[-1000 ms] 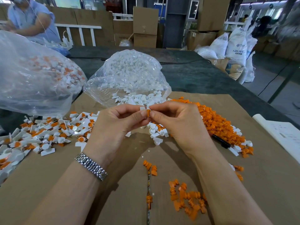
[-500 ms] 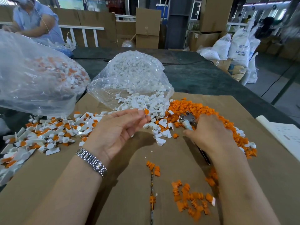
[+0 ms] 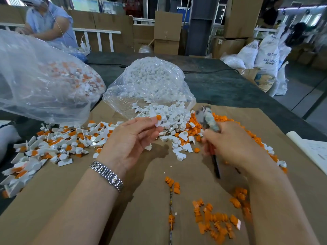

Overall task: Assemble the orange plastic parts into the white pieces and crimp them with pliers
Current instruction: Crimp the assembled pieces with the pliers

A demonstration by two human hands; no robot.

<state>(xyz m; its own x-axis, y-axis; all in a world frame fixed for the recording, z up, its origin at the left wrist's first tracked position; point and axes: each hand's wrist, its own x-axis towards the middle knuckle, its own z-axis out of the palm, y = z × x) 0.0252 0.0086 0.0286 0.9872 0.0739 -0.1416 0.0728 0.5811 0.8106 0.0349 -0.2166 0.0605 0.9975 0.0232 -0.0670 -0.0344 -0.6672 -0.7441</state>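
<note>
We are pinching the white piece (image 3: 159, 121) (orange insert seated) in our left hand (image 3: 131, 142); right hand (image 3: 228, 144) is gripping blurred pliers (image 3: 206, 118) — a misaligned squeeze risks popping the insert.

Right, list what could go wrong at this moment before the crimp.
1. The left hand pinches the white piece with its orange insert by the fingertips alone, so the pliers could nip a finger or knock the insert askew.
2. The pliers look blurred in the right hand, so their aim may be poor.
3. A dropped piece could get lost among the loose white pieces just below.
</note>
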